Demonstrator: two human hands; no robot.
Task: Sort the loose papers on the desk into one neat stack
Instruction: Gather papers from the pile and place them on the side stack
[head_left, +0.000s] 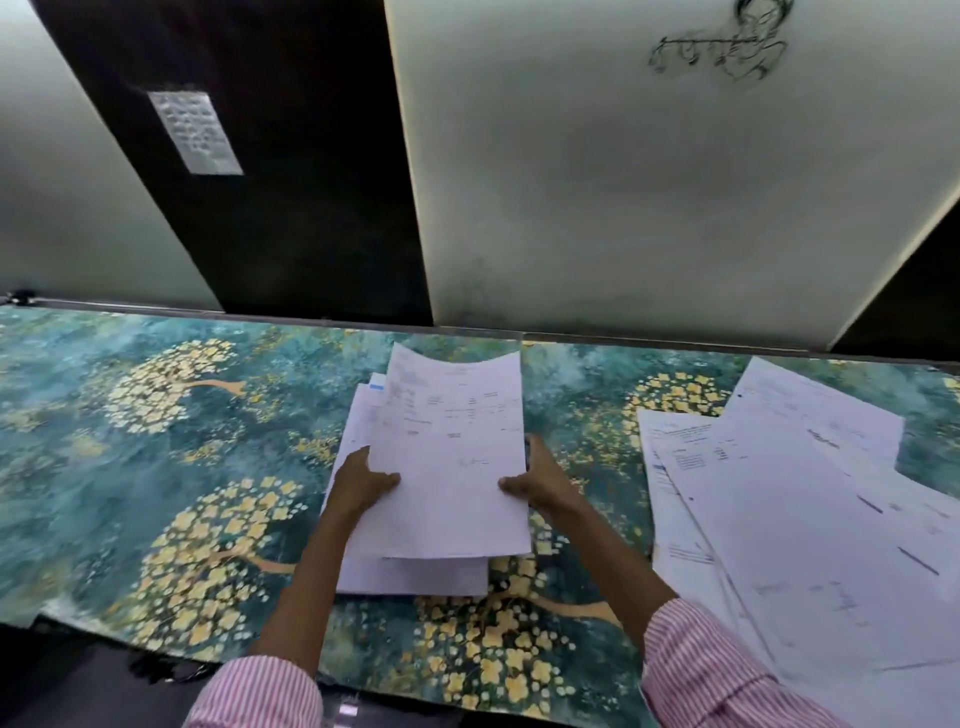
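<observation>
A white printed sheet (452, 457) is held over a small stack of papers (415, 574) in the middle of the desk. My left hand (361, 480) grips the sheet's left edge, thumb on top. At the right edge my right hand (540, 480) does the same, its fingers hidden behind the paper. The sheet's far end curls upward. The stack beneath sticks out at the left and at the near end. A spread of loose papers (789, 519) lies overlapping on the right side of the desk.
The desk (156, 441) is covered in a teal mat with yellow flower trees. A white panel (649, 182) and a dark panel (270, 208) with a small label stand along the far edge. The near desk edge runs across the bottom left.
</observation>
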